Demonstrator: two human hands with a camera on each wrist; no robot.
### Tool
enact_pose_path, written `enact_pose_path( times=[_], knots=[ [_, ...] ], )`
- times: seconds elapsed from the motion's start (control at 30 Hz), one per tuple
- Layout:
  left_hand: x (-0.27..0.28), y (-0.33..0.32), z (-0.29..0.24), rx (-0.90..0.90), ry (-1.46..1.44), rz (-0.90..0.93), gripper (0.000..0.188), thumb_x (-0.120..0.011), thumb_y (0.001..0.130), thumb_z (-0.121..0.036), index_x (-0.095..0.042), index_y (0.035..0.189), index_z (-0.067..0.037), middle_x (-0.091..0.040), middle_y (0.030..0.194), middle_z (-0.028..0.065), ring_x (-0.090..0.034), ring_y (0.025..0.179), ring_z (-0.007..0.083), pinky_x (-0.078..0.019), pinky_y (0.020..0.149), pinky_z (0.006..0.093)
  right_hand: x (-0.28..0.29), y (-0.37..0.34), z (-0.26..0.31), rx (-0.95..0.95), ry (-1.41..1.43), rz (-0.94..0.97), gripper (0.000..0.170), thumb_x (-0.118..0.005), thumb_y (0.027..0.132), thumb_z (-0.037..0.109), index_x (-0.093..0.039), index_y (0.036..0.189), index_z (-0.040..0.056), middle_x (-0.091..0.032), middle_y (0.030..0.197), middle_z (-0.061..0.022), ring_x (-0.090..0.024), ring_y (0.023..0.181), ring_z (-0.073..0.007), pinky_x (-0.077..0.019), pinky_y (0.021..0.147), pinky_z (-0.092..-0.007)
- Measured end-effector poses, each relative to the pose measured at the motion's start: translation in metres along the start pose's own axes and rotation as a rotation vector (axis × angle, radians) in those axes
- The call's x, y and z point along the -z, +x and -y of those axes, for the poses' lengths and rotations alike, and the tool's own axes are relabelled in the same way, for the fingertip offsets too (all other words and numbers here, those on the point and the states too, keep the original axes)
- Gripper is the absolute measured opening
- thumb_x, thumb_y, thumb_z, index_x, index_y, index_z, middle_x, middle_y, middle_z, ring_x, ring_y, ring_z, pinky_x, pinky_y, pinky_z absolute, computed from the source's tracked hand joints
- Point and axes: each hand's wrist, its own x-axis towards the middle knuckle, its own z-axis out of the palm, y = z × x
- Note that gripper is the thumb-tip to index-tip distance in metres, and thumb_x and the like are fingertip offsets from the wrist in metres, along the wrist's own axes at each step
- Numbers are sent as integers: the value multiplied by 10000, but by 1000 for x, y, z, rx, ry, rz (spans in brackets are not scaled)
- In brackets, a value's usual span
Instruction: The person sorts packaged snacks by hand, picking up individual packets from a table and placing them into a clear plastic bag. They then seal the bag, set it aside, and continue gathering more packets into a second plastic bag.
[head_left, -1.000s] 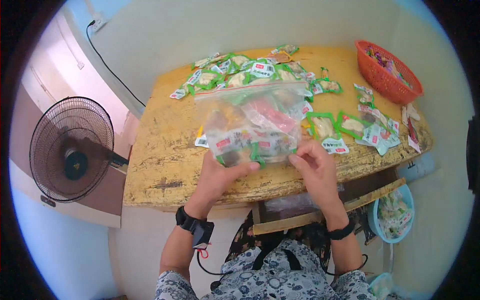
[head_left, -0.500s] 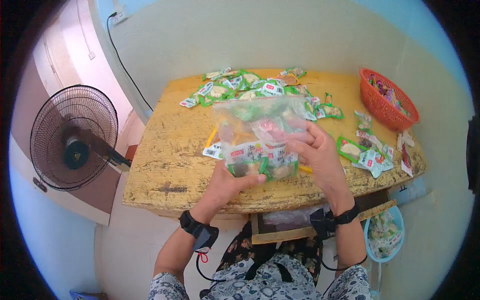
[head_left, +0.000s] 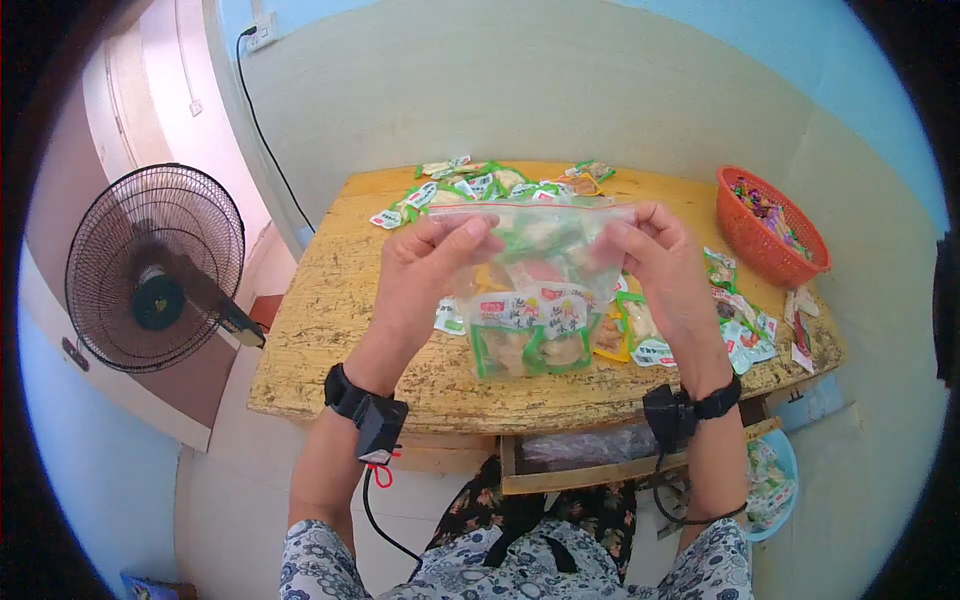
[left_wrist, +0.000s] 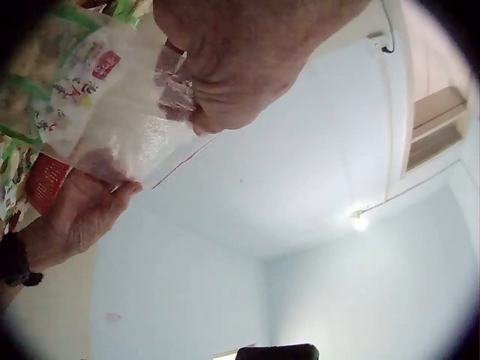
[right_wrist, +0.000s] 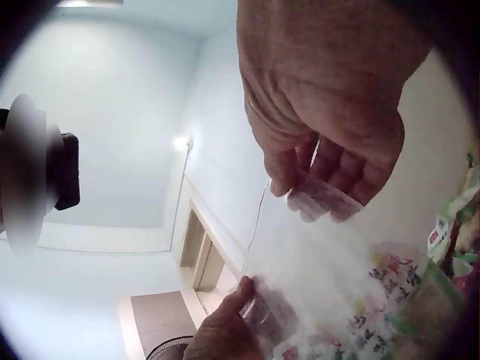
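Note:
A clear zip bag (head_left: pixel 545 245) with a red line along its top edge hangs upright between my hands, over the table. Inside it are several small food packets (head_left: pixel 530 325) with green borders and white labels. My left hand (head_left: pixel 425 265) pinches the top left corner between thumb and fingers. At the opposite corner my right hand (head_left: pixel 665 265) pinches the same edge. In the left wrist view the bag (left_wrist: pixel 127 142) stretches between both hands, its red line pulled straight. Some fingers show through the clear plastic in the right wrist view.
More packets (head_left: pixel 480 185) lie heaped at the back of the yellow worn table (head_left: pixel 330 330), others (head_left: pixel 740 330) at its right. A red basket (head_left: pixel 770 235) of wrapped pieces stands back right. Below, a drawer (head_left: pixel 590 465) is pulled out beside a blue basin (head_left: pixel 780 490). A fan (head_left: pixel 155 270) stands left.
Both hands have moved from the bag's lower part and side up to its top corners. The bag now hangs from its zip edge. The head view has tilted up.

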Motion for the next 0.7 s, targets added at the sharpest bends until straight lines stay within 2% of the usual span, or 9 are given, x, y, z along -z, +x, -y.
enact_pose_path(
  times=[0.1, 0.2, 0.3, 0.37, 0.5, 0.7],
  knots=[
    [-5, -3, -22, -82, -23, -22, 235, -629, 1027, -154, -731, 1155, 14, -757, 1058, 81, -709, 990, 157, -564, 936, 328, -3, -2, 9, 119, 19, -53, 91, -703, 968, 109, -643, 995, 46, -724, 955, -45, -694, 879, -118, -563, 828, -287],
    [-1, -9, -35, -180, 82, 9, 214, -638, 1018, -137, -739, 1137, 8, -759, 1042, 74, -703, 990, 146, -548, 942, 316, -10, -17, 27, 240, -143, -76, 88, -706, 960, 87, -651, 1014, 46, -719, 945, -38, -690, 858, -114, -561, 819, -281],
    [2, -10, -38, -147, 165, 61, 193, -657, 1002, -131, -746, 1116, -2, -762, 1027, 65, -695, 988, 136, -529, 945, 303, -2, -15, 17, 109, -142, 15, 101, -707, 962, 90, -662, 1039, 40, -718, 932, -36, -685, 851, -110, -557, 815, -273],
    [5, -7, -33, -83, 147, 47, 180, -673, 991, -131, -750, 1098, -9, -763, 1016, 59, -689, 985, 130, -514, 948, 298, 1, -16, 21, 120, -160, -4, 108, -709, 961, 92, -673, 1045, 34, -717, 922, -31, -683, 847, -107, -554, 811, -267],
    [6, -6, -41, -167, 92, 66, 154, -699, 980, -106, -732, 1083, 3, -752, 1010, 63, -692, 980, 123, -531, 902, 280, 0, -16, 32, 224, -202, -5, 94, -707, 964, 96, -696, 1026, 26, -715, 907, -15, -674, 844, -96, -546, 811, -261],
    [5, -5, -43, -161, 124, 69, 157, -694, 984, -102, -726, 1093, 7, -750, 1014, 60, -693, 980, 126, -537, 897, 278, -1, -19, 26, 202, -267, -82, 96, -690, 981, 112, -712, 1007, 23, -719, 907, -18, -664, 853, -88, -539, 829, -267]
  ],
)
